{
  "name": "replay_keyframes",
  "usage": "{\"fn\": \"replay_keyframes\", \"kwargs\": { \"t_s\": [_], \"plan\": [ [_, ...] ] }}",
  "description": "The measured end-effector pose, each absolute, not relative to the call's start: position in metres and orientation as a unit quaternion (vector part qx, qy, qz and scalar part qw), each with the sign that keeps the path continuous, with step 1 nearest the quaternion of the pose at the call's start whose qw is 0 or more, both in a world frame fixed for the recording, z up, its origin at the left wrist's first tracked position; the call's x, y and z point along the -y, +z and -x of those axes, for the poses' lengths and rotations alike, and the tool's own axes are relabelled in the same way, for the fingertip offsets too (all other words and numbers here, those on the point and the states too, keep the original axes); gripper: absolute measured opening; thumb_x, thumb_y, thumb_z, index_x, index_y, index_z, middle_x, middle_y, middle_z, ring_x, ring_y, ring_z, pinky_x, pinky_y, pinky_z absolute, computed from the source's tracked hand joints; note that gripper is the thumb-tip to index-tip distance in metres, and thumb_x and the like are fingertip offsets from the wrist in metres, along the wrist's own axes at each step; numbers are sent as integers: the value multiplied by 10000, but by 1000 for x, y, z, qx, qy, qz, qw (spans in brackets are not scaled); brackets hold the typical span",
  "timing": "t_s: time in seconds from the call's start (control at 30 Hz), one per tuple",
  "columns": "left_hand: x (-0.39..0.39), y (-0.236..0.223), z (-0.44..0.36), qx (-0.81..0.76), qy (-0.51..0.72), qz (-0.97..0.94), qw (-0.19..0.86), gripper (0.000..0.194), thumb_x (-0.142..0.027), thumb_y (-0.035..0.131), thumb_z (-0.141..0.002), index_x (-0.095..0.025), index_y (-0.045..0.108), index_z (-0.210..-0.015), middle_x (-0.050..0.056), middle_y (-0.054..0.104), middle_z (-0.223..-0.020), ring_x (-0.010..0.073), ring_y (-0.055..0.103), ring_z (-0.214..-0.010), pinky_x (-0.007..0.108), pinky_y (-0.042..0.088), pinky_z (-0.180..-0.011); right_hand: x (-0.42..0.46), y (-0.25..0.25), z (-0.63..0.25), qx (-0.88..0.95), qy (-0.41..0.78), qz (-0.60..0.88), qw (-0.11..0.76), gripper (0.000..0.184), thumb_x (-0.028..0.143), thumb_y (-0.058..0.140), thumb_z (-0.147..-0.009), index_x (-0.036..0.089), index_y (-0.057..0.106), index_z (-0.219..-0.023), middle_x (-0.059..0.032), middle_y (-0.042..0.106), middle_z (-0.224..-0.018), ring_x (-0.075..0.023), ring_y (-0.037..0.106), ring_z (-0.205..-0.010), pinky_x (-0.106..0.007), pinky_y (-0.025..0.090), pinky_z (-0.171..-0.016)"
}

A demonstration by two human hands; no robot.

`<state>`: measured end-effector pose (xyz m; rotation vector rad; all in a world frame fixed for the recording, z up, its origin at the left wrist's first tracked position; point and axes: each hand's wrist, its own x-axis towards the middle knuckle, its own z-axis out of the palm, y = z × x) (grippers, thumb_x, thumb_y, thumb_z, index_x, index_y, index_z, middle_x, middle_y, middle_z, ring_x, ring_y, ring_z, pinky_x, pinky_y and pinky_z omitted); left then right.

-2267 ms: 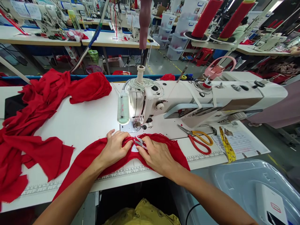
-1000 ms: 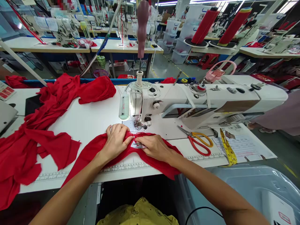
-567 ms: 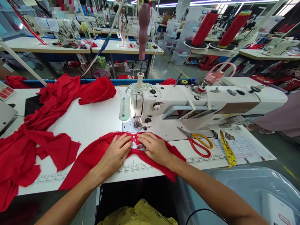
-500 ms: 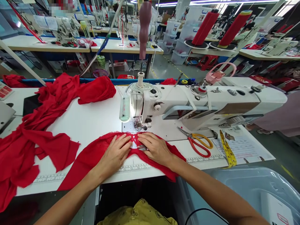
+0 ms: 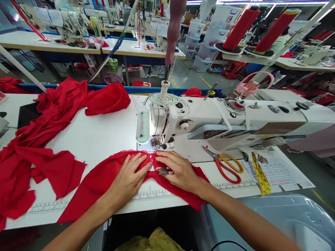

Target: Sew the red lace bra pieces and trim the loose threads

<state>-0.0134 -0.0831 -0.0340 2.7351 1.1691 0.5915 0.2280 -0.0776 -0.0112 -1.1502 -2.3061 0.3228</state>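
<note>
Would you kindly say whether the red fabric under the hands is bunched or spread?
Spread: the red fabric lies mostly flat, reaching past the left hand and the right hand. Folds underneath would be hidden.

The head camera looks forward and down from close in front of the long, glossy white sewing machine (image 5: 264, 116).

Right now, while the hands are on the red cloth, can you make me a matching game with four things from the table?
Things:
1. Scissors
2. Tape measure
3. Left hand
4. Small metal tool

Clues:
A. Fingers spread on the red cloth
B. Held in the right hand
C. Yellow, lying over the paper
D. One red handle, one orange handle

Right pairs: 1-D, 2-C, 3-A, 4-B
</note>
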Motion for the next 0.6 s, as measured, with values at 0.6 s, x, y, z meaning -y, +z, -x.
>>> {"fn": "replay_keyframes", "kwargs": {
  "t_s": [0.6],
  "plan": [
    [84, -36, 12, -378, 192, -905, 15, 416, -145, 443, -983, -184, 549, -1383, 153, 556, -1419, 330, 476, -1353, 625, 400, -1110, 68, 3, -198, 881, -44, 468, 57, 201, 25, 462, -915, 189, 562, -858, -23, 629, -761, -183, 546, -695, -320, 225, -535]
  ]
}}
